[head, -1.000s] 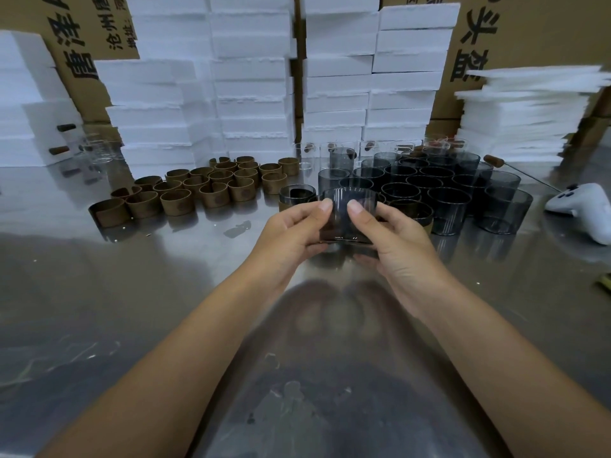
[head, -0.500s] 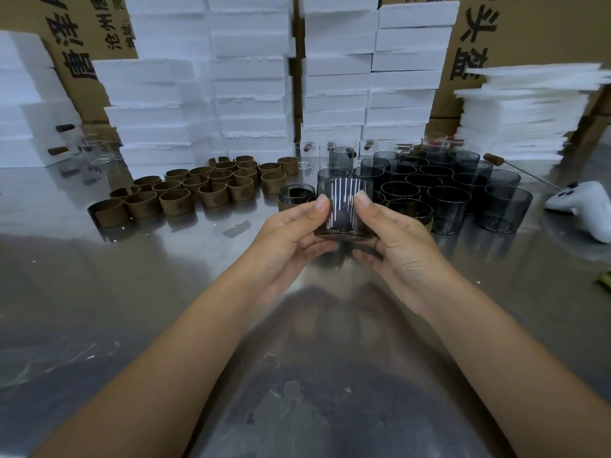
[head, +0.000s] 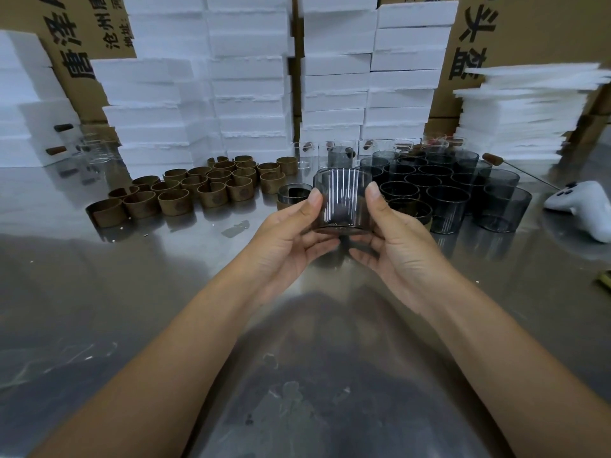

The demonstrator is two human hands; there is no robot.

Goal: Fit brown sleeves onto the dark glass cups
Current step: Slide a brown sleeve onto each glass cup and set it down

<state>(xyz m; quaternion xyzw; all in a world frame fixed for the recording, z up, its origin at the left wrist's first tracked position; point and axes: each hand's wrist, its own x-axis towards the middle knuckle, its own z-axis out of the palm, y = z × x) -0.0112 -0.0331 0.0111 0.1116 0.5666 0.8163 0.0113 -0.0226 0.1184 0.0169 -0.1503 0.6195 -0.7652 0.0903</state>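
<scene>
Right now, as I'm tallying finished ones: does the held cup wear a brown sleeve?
No, the held cup is bare dark glass between the left hand and right hand.

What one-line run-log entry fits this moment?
hands: left hand and right hand both hold dark glass cup | sleeve: none fitted | brown sleeves: on table

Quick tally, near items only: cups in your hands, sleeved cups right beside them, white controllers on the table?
Held dark glass cup, between left hand and right hand: 1
Nearby sleeved cups: 2
Single white controller: 1
Total: 4
</scene>
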